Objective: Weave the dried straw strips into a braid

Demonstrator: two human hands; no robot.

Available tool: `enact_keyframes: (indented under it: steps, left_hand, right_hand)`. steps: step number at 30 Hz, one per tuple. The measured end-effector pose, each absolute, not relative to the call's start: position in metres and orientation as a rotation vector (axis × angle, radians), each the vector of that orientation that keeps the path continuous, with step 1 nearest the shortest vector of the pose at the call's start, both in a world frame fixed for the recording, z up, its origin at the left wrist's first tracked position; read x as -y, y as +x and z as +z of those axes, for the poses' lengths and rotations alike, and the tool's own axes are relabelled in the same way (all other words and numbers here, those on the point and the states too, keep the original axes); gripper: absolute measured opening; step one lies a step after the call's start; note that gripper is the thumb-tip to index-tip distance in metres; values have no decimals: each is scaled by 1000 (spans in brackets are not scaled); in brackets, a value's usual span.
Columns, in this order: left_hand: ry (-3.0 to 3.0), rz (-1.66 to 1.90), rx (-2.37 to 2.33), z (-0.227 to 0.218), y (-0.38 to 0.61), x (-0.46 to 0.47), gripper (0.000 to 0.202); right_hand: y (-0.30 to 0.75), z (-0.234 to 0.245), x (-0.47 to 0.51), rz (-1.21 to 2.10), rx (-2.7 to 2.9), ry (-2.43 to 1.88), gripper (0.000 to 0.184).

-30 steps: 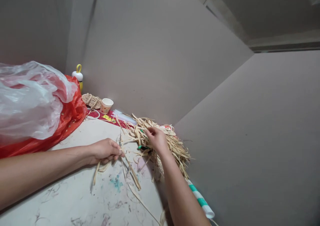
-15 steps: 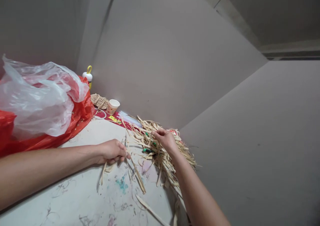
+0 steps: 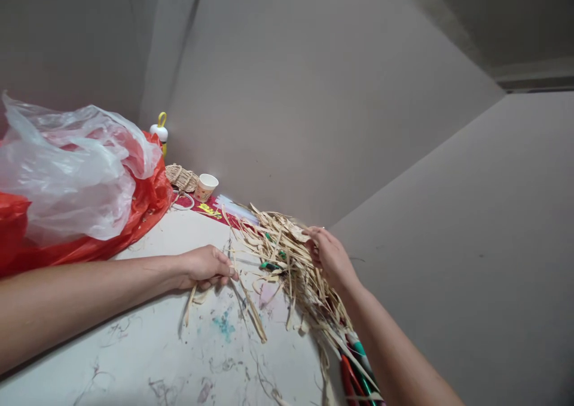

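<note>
My left hand (image 3: 211, 266) rests low over the white tabletop. Its thumb and forefinger are pinched on thin dried straw strips (image 3: 255, 317), whose loose ends trail down toward the front. A short pale strip (image 3: 189, 307) sticks out below the same hand. At the pile of dried straw (image 3: 293, 256), my right hand (image 3: 330, 255) is at the upper right side with its fingers bent together. Whether a strip lies between those fingers is hidden. Green pieces (image 3: 270, 266) show among the straw.
A clear plastic bag (image 3: 81, 173) lies on a red bag (image 3: 152, 197) at left. Behind stand a paper cup (image 3: 206, 187), a woven coil (image 3: 182, 178) and a white-capped bottle (image 3: 159, 132). Red and green handles (image 3: 354, 367) lie by my right forearm. A wall (image 3: 287, 113) closes off the back.
My right hand has moved right across the straw pile, away from my left hand. My left hand keeps its pinch on the strips. The view has shifted slightly, showing coloured handles at lower right.
</note>
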State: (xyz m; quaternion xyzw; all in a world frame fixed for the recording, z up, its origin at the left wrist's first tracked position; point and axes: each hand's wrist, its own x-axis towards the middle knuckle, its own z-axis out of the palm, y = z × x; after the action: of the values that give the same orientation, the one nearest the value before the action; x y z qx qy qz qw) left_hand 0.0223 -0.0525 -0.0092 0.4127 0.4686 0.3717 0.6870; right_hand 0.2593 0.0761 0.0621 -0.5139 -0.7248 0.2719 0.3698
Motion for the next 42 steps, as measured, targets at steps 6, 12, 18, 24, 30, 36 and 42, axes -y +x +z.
enact_keyframes:
  steps: [6, 12, 18, 24, 30, 36, 42]
  left_hand:
    - [877, 843, -1022, -9, 22, 52, 28]
    - [837, 851, -1000, -7, 23, 51, 25]
    - [803, 843, -981, -3, 23, 52, 20]
    - [810, 837, -1002, 2, 24, 55, 21]
    - [822, 867, -1004, -2, 25, 54, 19]
    - [815, 881, -993, -7, 25, 51, 13]
    - [801, 866, -971, -6, 23, 51, 14]
  right_hand:
    - [238, 57, -41, 927, 1817, -1175, 28]
    - [215, 34, 33, 1162, 1727, -1152, 23]
    - [206, 9, 55, 1145, 1721, -1233, 20]
    - [204, -3, 52, 1051, 1806, -1173, 21]
    - [195, -6, 62, 1166, 1786, -1192, 34]
    - [191, -5, 69, 1241, 1732, -1235, 38]
    - [191, -8, 69, 1333, 1713, -1232, 39]
